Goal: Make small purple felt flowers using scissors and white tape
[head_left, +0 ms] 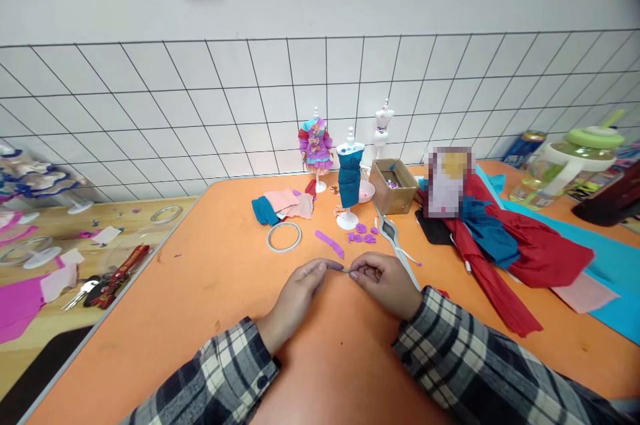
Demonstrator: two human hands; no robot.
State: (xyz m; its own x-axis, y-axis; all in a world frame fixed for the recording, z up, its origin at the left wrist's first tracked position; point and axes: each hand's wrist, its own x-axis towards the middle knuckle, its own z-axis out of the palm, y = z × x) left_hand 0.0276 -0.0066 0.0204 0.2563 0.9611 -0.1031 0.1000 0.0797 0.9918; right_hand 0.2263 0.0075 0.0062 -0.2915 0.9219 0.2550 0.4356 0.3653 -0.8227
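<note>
My left hand [303,285] and my right hand [380,278] meet low over the orange table [240,318], fingertips pinched. Between them runs a thin, narrow piece [345,271], too small to name. Just beyond the fingers lies a purple strip [330,243] of crepe-like material. Several purple bows [362,237] rest to its right. Behind them stands a small white dress form [347,219] wrapped in teal material [349,181]. Another form at the back wears a purple ruffled dress [317,150].
A roll of tape [284,237] lies left, near folded pink and teal pieces [281,201]. Scissors [393,235] sit right, by a cardboard box [394,188]. Red material [540,245], a clear jug [560,165] and a can [524,148] occupy the right. Keys [90,288] lie on the wooden table.
</note>
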